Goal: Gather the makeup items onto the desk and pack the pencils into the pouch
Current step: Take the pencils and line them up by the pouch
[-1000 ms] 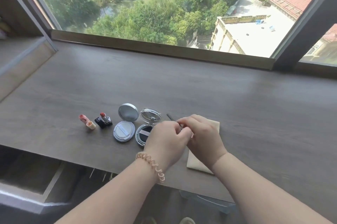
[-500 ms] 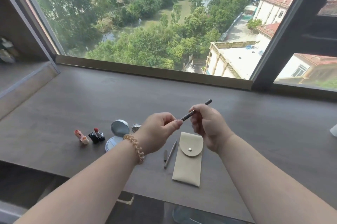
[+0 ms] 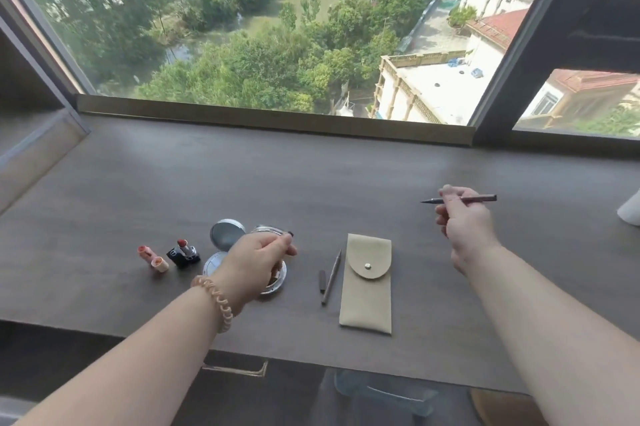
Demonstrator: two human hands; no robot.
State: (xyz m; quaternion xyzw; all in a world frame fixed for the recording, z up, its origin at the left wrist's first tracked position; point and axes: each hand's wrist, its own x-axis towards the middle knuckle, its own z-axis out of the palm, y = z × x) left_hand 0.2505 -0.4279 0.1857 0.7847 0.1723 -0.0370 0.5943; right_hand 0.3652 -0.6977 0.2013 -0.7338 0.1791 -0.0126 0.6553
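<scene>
Dark, prob. wood desk point(image 3: 311, 176) below big window point(image 3: 277, 27)

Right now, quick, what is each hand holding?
Left hand: pinches a small dark cap.
Right hand: holds an uncapped pencil.

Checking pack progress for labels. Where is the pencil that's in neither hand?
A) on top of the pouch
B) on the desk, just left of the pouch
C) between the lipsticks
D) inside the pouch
B: the loose pencil lies on the desk beside the closed pouch; the right hand grips the other pencil, the left hand pinches a small dark cap.
</scene>
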